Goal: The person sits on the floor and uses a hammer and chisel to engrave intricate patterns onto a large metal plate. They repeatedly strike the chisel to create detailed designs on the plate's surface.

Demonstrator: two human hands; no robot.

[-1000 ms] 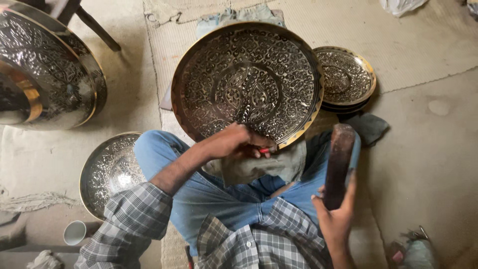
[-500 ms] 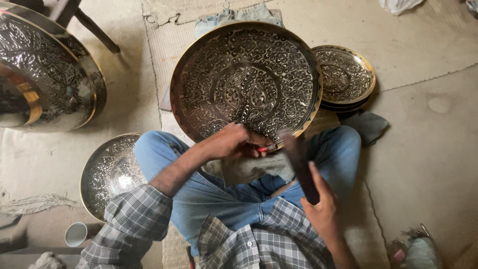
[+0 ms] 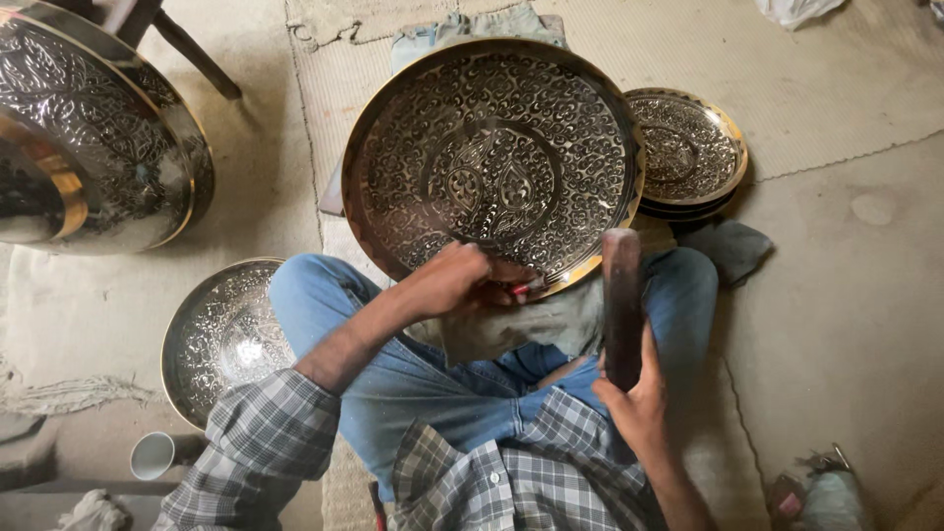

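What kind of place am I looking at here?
Probably a floor-level metal engraving workshop: the large round engraved brass tray rests on the seated person's lap, a stack of smaller engraved plates beside it, a dark wooden mallet in the right hand.

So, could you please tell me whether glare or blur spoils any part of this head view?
In the head view, daylight glints off the large round engraved metal tray, yet its pattern reads sharply; the dark wooden mallet in the right hand is slightly motion-blurred; the left hand, holding a small red-tipped tool, is sharp; the big engraved vessel at the left edge shows bright glare patches.
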